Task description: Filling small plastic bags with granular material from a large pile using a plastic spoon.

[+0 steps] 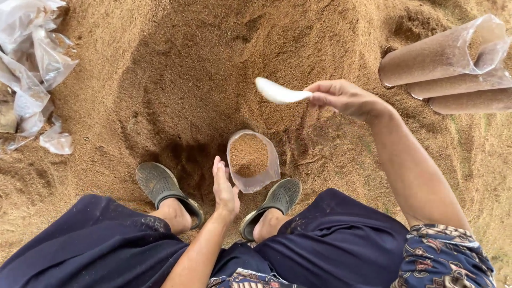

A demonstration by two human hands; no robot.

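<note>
1. Two bare hands at work over a heap of brown sawdust (176, 74), seen from above, with the feet in dark clogs (160, 184) planted at the heap's near edge.
2. Right hand (344, 97) raised above the heap, thumb and fingers pinched on the handle end of a white scoop (277, 92); scoop lying roughly level, long axis left to right, bowl pointing left.
3. Left hand (224, 186) flat and open, fingers together, pressed edge-on against the left side of a clear bag (253, 160).
4. Bag standing upright between the clogs, mouth open to the camera, filled with sawdust close to the rim; long axis vertical.
5. Bag placed below and slightly left of the scoop's bowl, toward the body from the right hand; left hand touching it, right hand well apart and above.
6. Hollow dug in the heap just beyond the bag, darker in its shade.
7. Three filled bags (448, 69), long and round, stacked on their sides at the heap's far right edge, long axes running left to right.
8. Crumpled empty plastic (32, 69) piled at the heap's left edge.
9. Dark trousers (341, 240) and a patterned sleeve (445, 256) along the near edge of the view.
</note>
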